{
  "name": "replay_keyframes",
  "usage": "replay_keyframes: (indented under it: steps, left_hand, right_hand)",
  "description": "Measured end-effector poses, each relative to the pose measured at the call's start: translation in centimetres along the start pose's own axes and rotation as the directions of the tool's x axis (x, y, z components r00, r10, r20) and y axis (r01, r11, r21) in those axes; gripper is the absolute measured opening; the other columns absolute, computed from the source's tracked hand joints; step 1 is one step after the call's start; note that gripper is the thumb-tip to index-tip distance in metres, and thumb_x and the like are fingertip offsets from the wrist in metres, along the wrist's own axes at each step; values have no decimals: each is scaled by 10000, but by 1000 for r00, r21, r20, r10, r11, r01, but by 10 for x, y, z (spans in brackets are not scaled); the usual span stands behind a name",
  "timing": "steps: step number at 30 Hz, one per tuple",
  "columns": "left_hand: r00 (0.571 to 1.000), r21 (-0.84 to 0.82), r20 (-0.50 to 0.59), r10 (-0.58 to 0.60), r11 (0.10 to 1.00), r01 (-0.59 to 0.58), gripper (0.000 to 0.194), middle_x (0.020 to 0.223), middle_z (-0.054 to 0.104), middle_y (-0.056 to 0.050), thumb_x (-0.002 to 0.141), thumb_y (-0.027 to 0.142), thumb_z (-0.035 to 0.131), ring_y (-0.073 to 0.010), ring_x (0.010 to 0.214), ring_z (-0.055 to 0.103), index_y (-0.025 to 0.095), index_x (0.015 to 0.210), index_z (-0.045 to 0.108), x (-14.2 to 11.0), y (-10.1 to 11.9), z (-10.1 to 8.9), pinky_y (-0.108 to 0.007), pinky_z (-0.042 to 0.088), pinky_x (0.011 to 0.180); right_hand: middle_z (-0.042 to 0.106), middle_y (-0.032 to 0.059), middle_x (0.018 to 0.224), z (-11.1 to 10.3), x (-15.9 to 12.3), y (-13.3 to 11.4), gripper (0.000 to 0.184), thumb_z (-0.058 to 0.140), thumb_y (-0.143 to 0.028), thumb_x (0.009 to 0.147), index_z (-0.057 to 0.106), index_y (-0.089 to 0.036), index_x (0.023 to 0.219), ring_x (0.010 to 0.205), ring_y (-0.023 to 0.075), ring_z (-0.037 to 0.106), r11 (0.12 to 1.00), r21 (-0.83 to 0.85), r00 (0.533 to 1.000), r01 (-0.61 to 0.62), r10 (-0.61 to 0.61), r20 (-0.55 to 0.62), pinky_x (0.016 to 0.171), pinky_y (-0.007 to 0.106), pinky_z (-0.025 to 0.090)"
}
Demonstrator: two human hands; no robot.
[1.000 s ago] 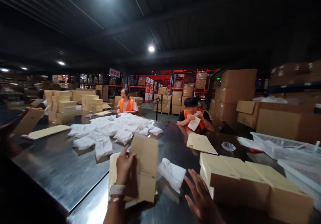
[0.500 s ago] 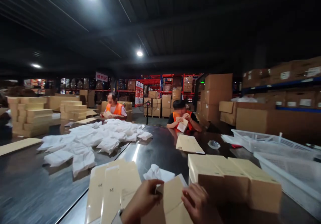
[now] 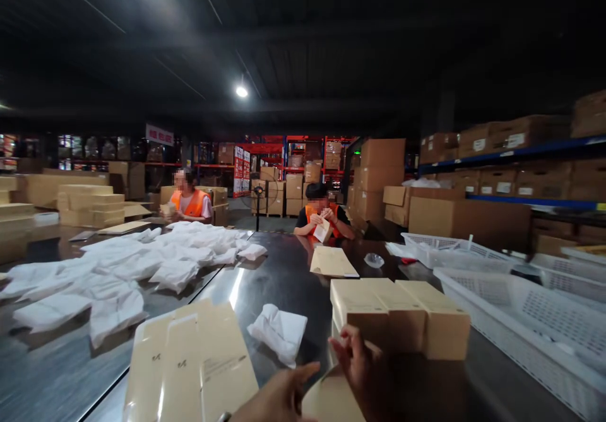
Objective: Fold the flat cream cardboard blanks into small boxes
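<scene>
Holding a flat tan box blank at the bottom edge of the view, the person's two hands meet over it just in front of the body. The left hand lies along its left side, fingers stretched out toward the right; whether they actually pinch the card cannot be told, since the frame cuts the hand off. The right hand is raised above the blank's right part with its fingers curled; they seem closed on the card's edge (the grip itself is in shadow, so this is not certain).

Just left of the hands, a stack of flat blanks rests on the dark, shiny surface. A crumpled white bag lies between that stack and a row of folded tan boxes, which stands just beyond the right hand. White plastic baskets sit to the right of the boxes. Farther left, a broad heap of white bags spreads over the surface.

Across the surface, two people in orange vests handle small items of their own, with a thin pile of blanks before the nearer one. Cardboard cartons fill the shelves behind.
</scene>
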State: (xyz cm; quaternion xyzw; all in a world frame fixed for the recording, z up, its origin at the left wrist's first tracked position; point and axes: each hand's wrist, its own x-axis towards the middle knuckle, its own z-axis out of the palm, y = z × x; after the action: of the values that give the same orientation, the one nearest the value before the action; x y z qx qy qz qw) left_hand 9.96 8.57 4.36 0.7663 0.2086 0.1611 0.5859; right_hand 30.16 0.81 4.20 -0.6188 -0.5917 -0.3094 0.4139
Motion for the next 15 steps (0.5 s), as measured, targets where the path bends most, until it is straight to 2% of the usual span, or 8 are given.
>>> replay_keyframes:
  steps: [1,3,5,7,9,11,13,15]
  left_hand:
    - [999,-76,-20,-40,996,39,684,920,794,-37,573,307,877,-285,884,708,209,1236,742,-2,4,-3,-344,535,806]
    - [982,-282,-171,-85,959,34,472,962,806,-49,597,381,875,-303,948,723,205,1027,790,-3,11,-11,-362,555,845]
    - [919,-478,-381,-106,873,-98,530,1004,811,-90,592,511,882,-328,1001,733,191,1000,773,2,11,-16,-392,571,887]
    - [865,-568,-495,-80,783,-253,718,1054,805,-145,529,608,911,-369,1066,728,167,1071,745,12,6,-15,-430,577,929]
    - [871,-605,-491,-14,725,-330,813,1031,803,-166,478,594,953,-407,1082,727,158,1125,727,20,-1,-9,-472,576,947]
    - [907,-662,-407,107,650,-373,818,1084,795,-163,512,518,974,-420,1129,715,187,1211,705,22,-4,-1,-499,558,989]
    - [923,-730,-319,216,565,-385,879,1240,753,-146,550,457,978,-410,1215,679,256,1339,644,16,-1,4,-492,544,1020]
    - [942,-768,-245,228,548,-332,1032,1407,667,-119,569,420,976,-396,1270,647,341,1484,506,8,3,5,-465,574,970]
  right_hand:
    - [741,91,700,-8,5,-1,520,338,-583,1071,672,-195,979,602,253,741,998,-26,997,52,-54,-64,585,339,581]
    - [778,176,1084,-18,10,-1,435,399,-516,1066,640,-186,1218,1010,341,764,992,-69,984,102,-111,-140,853,457,621]
    - [615,190,1453,-15,4,0,511,410,-487,1058,475,-215,1486,1355,391,581,996,-27,992,88,-91,-87,1073,570,522]
    - [373,158,1658,0,-10,2,674,400,-532,1046,225,-265,1640,1505,413,385,997,75,998,36,-41,56,1147,631,445]
    - [142,125,1736,19,-25,4,837,437,-628,1004,62,-287,1670,1561,456,207,988,156,975,-6,-29,221,1184,698,356]
    - [-4,113,1744,34,-34,7,985,504,-712,940,27,-255,1671,1576,471,53,970,231,942,-73,-10,337,1238,714,208]
    - [-55,122,1740,37,-32,9,1095,522,-773,894,14,-189,1669,1588,420,-26,917,343,901,-202,36,433,1287,631,105]
    - [-2,137,1743,29,-21,9,1153,488,-819,872,-19,-151,1663,1603,350,19,801,453,837,-391,105,536,1303,529,148]
